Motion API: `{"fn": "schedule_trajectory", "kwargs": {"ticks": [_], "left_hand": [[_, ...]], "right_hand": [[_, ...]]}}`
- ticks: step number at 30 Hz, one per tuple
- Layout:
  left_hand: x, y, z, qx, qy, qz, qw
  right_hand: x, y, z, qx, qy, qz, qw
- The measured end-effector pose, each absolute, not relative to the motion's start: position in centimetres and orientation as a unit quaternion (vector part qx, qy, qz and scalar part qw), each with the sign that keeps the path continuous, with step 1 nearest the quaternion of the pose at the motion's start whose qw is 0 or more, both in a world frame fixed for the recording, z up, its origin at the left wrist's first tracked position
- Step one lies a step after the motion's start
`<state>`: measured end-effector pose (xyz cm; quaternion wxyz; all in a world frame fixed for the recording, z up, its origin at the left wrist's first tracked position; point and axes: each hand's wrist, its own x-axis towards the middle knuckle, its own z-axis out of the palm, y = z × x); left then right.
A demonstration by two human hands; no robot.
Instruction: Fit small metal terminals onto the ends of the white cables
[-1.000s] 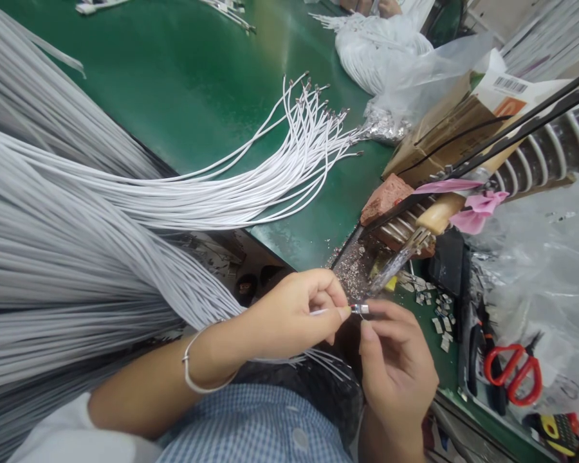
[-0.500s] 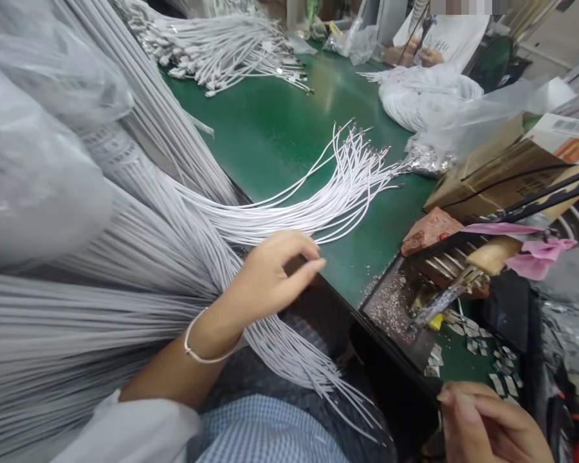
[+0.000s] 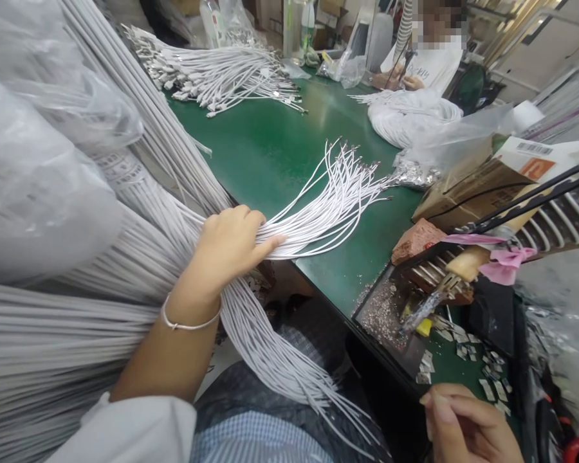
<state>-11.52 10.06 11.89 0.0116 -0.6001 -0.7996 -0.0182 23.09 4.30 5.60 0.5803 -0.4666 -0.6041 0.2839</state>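
My left hand (image 3: 231, 247) lies on a fanned bundle of white cables (image 3: 332, 199) at the near edge of the green table (image 3: 270, 148), fingers curled over the strands where they leave the table. The cables' metal-tipped ends point away to the right. A thick mass of grey-white cables (image 3: 53, 334) hangs from the left and runs under my wrist down across my lap. My right hand (image 3: 468, 427) sits low at the bottom right, partly cut off by the frame, with its fingers curled and thumb pressed to them. What it holds is hidden.
A soldering iron with a wooden handle (image 3: 458, 265) rests over a dark tray of solder scraps (image 3: 383, 315), beside a red brick (image 3: 415, 239) and a cardboard box (image 3: 468, 186). Another cable pile (image 3: 222, 71) lies far back. A co-worker (image 3: 429, 61) sits at the far end.
My hands have parted from the joint they held by the iron. The left hand has carried a cable up and left onto the fanned bundle. The right hand has dropped to the bottom right.
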Motion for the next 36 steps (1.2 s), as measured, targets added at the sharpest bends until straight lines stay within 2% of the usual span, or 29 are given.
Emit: {"fn": "schedule_trajectory", "kwargs": {"ticks": [13, 18, 21, 24, 26, 28, 30, 32, 36], "left_hand": [[-11.6, 10.4, 12.9, -0.572, -0.817, -0.031, -0.070], [-11.3, 10.1, 12.1, -0.605, -0.789, -0.105, -0.023], [-11.2, 9.6, 11.8, -0.632, -0.748, -0.201, -0.022], [-11.2, 8.9, 12.2, -0.576, -0.731, -0.355, -0.090], [-11.5, 8.4, 12.8, -0.491, -0.685, -0.510, -0.173], [-12.0, 7.9, 13.3, -0.401, -0.565, -0.675, -0.254], [-12.5, 7.4, 13.7, -0.362, -0.421, -0.769, -0.316], [-12.8, 6.8, 13.7, -0.425, -0.324, -0.761, -0.368], [-13.0, 5.3, 12.8, -0.582, -0.266, -0.633, -0.436]], "right_hand": [[22.1, 4.9, 6.2, -0.427, -0.636, 0.261, 0.587], [22.5, 4.9, 5.9, -0.414, -0.658, 0.262, 0.572], [22.7, 4.6, 5.7, -0.423, -0.658, 0.264, 0.565], [22.6, 4.3, 5.5, -0.437, -0.650, 0.258, 0.566], [22.3, 4.2, 5.6, -0.446, -0.640, 0.256, 0.571], [22.0, 4.2, 5.7, -0.458, -0.625, 0.256, 0.578], [21.7, 4.2, 5.8, -0.459, -0.619, 0.256, 0.584], [21.6, 4.3, 5.9, -0.450, -0.622, 0.253, 0.589], [21.6, 4.3, 5.7, -0.439, -0.635, 0.254, 0.582]]}}
